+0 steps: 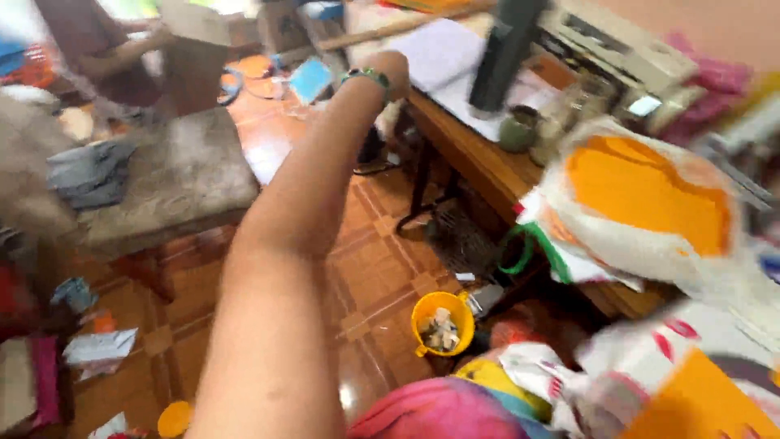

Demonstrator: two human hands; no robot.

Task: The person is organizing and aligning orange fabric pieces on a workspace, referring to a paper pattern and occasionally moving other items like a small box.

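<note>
Arm outstretched across a cluttered room: the left hand [388, 67], a green bracelet [367, 76] at its wrist, reached to the near edge of the wooden surface [467, 154], beside a white sheet [443, 53] and a dark cylindrical flask [504, 53] standing on it. Whether the fingers were apart or together could not be told, since the hand was blurred and turned away. The right hand was out of view. A motion-blurred white and orange bag [642, 203] hung over the surface edge, above a yellow bucket [443, 323] on the floor. Risk, as judged: a hasty reach could have knocked the upright flask over, and the overhanging bag could have slid off.
</note>
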